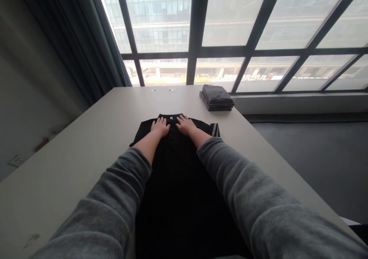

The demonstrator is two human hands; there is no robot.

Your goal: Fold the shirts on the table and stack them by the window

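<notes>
A black short-sleeved shirt lies spread out on the white table, its collar at the far end and its hem toward me. Light stripes mark the edge of its right-hand sleeve. Just left of the neck opening, my left hand rests flat on the cloth with its fingers stretched out. My right hand lies on the other side of the collar, palm down, fingers extended. Small buttons run down the front between the hands. My forearms in grey sleeves cover part of the shirt's sides.
A stack of folded grey clothes sits at the table's far right corner. The white table reaches toward a large framed window. A dark curtain hangs at the left. Grey floor shows beyond the right edge.
</notes>
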